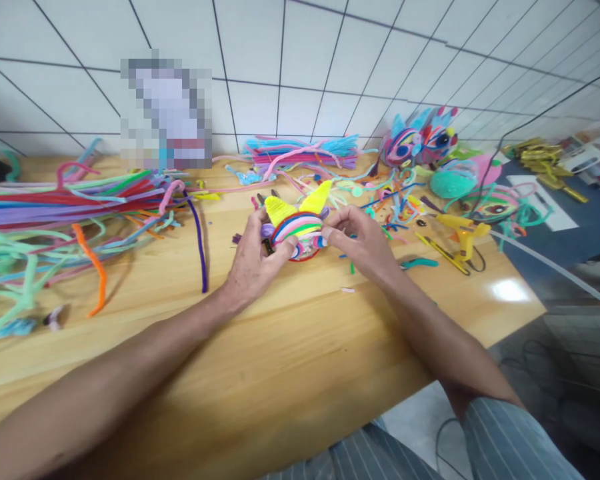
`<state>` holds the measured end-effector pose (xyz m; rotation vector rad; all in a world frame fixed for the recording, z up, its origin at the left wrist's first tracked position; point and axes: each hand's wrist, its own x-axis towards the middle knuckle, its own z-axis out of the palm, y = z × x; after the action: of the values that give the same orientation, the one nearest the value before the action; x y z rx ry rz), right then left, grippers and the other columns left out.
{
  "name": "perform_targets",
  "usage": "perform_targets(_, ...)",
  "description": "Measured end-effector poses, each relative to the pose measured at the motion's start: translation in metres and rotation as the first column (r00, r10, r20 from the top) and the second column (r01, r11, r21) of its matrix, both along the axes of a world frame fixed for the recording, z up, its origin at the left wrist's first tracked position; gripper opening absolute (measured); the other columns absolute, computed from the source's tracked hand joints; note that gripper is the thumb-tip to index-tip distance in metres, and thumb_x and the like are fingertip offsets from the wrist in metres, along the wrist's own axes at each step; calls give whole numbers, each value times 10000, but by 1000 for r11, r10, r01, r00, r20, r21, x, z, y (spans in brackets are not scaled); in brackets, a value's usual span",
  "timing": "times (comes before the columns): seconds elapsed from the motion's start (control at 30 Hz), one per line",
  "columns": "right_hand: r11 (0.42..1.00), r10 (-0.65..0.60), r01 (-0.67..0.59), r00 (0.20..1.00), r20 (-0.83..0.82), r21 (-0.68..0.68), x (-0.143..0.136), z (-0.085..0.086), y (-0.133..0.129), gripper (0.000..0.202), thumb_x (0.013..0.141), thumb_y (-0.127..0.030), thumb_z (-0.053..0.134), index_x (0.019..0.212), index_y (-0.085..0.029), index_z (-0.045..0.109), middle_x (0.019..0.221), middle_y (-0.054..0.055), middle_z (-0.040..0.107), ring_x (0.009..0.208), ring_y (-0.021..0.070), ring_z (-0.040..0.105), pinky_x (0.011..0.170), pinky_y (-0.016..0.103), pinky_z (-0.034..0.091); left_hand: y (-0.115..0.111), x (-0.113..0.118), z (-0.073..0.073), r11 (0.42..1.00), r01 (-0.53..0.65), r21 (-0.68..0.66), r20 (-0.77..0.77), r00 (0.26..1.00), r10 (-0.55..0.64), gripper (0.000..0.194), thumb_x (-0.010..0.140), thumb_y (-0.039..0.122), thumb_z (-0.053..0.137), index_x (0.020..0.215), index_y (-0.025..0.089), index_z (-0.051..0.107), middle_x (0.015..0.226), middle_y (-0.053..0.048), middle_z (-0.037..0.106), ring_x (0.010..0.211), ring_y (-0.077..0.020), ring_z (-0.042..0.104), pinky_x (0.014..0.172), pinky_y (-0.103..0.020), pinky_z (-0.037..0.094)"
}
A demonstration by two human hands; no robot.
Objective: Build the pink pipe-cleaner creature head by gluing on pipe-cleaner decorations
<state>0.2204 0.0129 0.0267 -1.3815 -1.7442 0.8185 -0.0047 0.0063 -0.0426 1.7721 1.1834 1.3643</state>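
Observation:
Between my hands, above the wooden table (300,373), is a colourful pipe-cleaner mask (300,227) with two yellow pointed ears and curved bands of blue, pink, green and white. My left hand (257,257) grips its left side, thumb across the lower front and fingers behind. At the right edge, my right hand (357,240) pinches with thumb and forefinger close against the mask; any small piece between those fingertips is hidden. Part of the mask's underside is covered by my left thumb.
Bundled pipe cleaners (70,207) spread over the left side, with another bundle (300,153) by the tiled wall. To the right are a yellow glue gun (463,233), teal-handled pliers (420,263) and decorated masks (415,143). A white stick (555,267) juts past the table edge.

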Motion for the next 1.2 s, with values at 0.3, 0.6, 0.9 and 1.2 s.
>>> perform_targets(0.3,994,30,-43,990,-136,-96,-2,-11,9,299,797,-456,823,851,-237,629,782,-34,657,692,142,582,669,311,483,0,-1,1,1000,9,1,-25,1000,-9,444,1000,410,715,1367,252,521,1343,-91,702,1160,-251,713,1043,-440,625)
perform_targets(0.6,975,16,-70,969,-246,-211,-5,-13,12,432,716,-526,911,827,-239,607,750,-42,660,688,144,589,663,309,469,-1,-1,1,1000,4,17,-27,1000,-4,399,998,386,719,1327,250,537,1285,-79,704,1115,-242,709,1011,-431,627)
perform_targets(0.9,979,1,-50,970,-242,-196,-7,-14,13,428,701,-508,904,829,-229,606,742,-43,630,671,137,571,659,312,462,-2,-1,3,1000,1,13,-41,999,-1,398,1003,395,707,1333,255,535,1270,-75,707,1110,-248,710,997,-433,634)
perform_targets(1.2,981,-6,-39,973,-230,-189,-9,-14,14,429,705,-509,908,831,-240,600,741,-50,631,681,139,578,655,310,478,-2,-1,2,1000,7,1,-38,999,-7,383,1024,409,676,1340,253,525,1274,-73,706,1115,-234,710,1000,-397,625)
